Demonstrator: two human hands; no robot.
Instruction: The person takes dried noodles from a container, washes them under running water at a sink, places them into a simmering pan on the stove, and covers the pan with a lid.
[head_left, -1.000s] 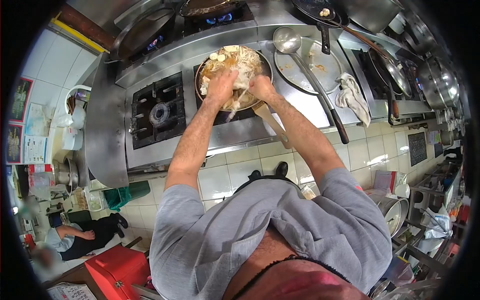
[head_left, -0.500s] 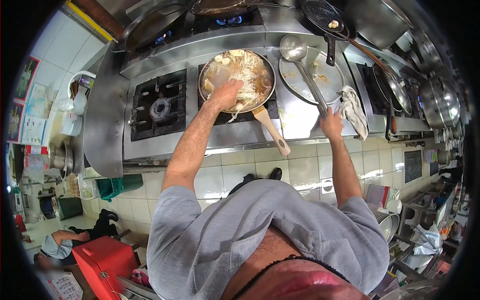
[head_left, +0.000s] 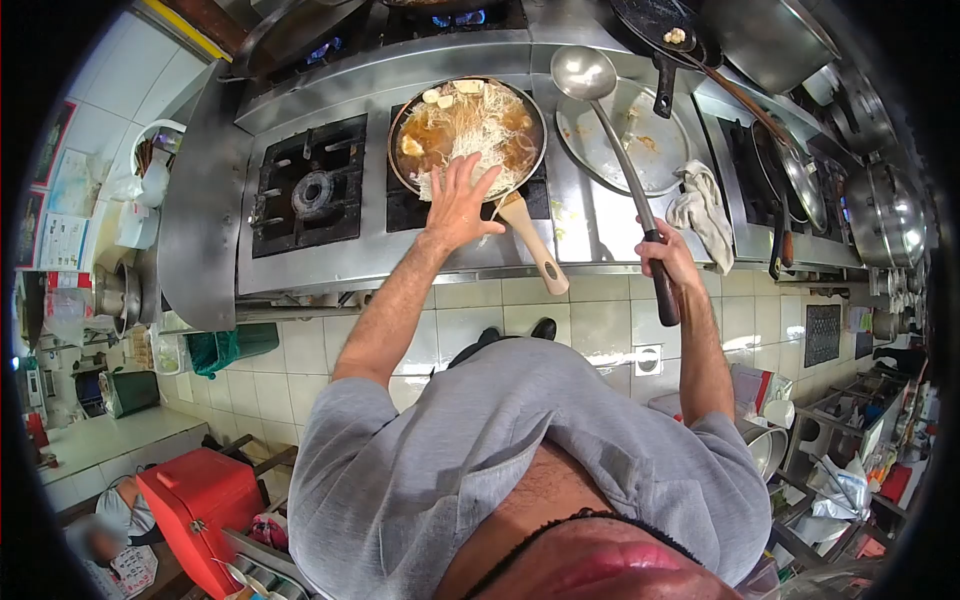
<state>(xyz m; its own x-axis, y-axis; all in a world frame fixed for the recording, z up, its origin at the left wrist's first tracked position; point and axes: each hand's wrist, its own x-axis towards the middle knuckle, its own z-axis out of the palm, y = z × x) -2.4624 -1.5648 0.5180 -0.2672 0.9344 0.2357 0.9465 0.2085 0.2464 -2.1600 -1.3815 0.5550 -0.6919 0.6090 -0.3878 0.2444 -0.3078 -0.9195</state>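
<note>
- My left hand [head_left: 462, 208] is hovering back-up over the near side of the pan [head_left: 544, 140]; its fingers are standing wide apart, thumb well off to the side, and they are gripping nothing that I can see (whether the tips are brushing the noodles [head_left: 487, 148], I cannot tell).
- My right hand [head_left: 674, 258] is holding the ladle [head_left: 632, 175], its fingers curling closely around the black grip, whose end is sticking out past the front edge of the counter [head_left: 568, 215].
- The ladle's bowl is pointing away from me, showing above the far left rim of the round tray [head_left: 664, 170]; how high it is hanging, I cannot tell.
- The pan is sitting on a burner between the left burner [head_left: 310, 190] and the tray, its pale handle [head_left: 535, 245] slanting out over the counter's front edge.
- Inside it, the noodles are lying in brown broth, with pale slices [head_left: 438, 98] resting by the far rim.
- A crumpled cloth [head_left: 700, 215] is lying just right of my right hand, reaching the front edge.
- Behind the tray, toward the counter's back edge, a black skillet [head_left: 645, 25] is holding a small pale lump.
</note>
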